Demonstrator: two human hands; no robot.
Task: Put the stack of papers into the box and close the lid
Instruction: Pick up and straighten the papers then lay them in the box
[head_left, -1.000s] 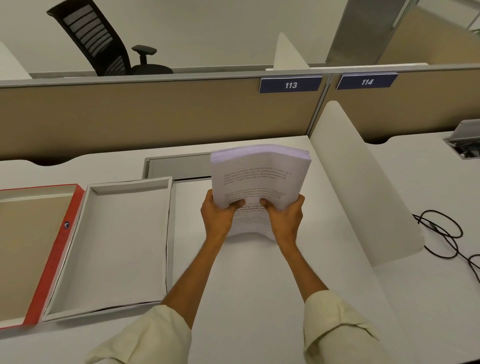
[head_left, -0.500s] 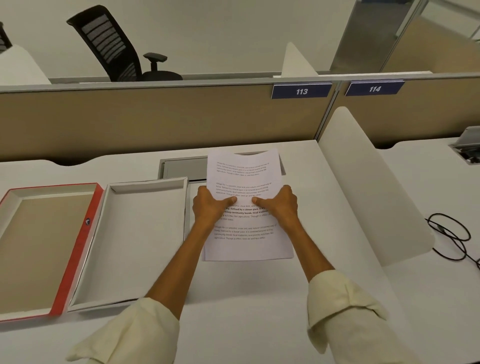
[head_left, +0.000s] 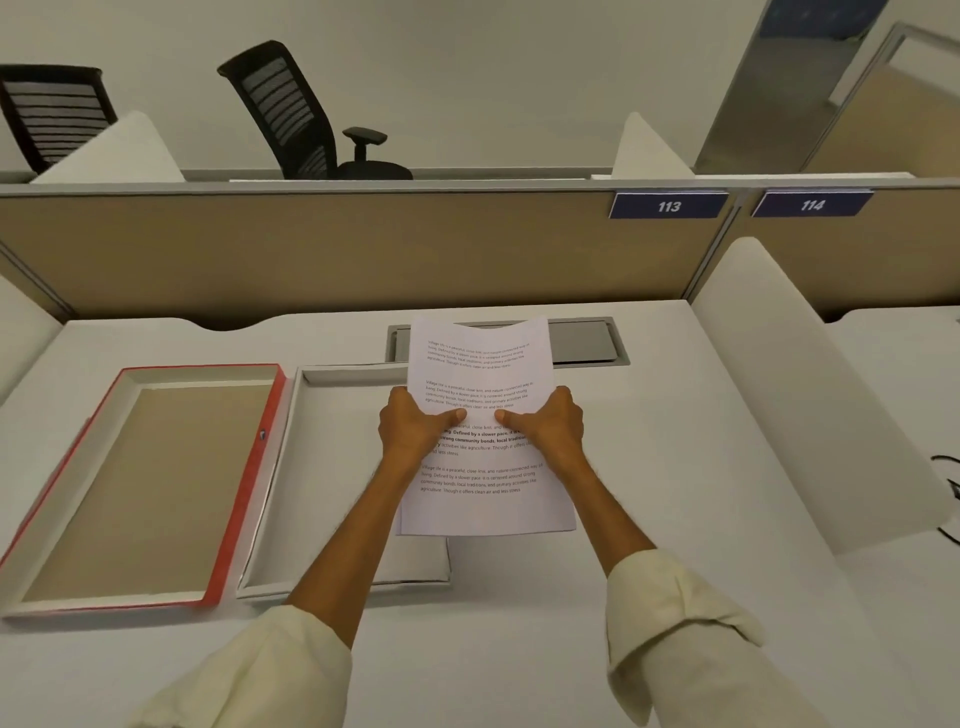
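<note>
The stack of papers (head_left: 483, 483), white with printed text, is held face up above the desk, over the right edge of the open white box (head_left: 332, 467). My left hand (head_left: 415, 428) grips its left side and my right hand (head_left: 550, 426) grips its right side, thumbs on top of the page. The box bottom lies open and holds nothing. Its lid (head_left: 228, 519), red on the outside with a brown inside, lies open side up directly to the left of the box.
A grey cable hatch (head_left: 587, 343) is set in the desk behind the papers. A white curved divider (head_left: 810, 395) stands on the right, with black cables (head_left: 948, 488) beyond it. A beige partition (head_left: 363, 249) runs along the back.
The stack has gone from upright, edge on the desk, to lying flat face up, and both hands have carried it left until it overlaps the box's right edge.
</note>
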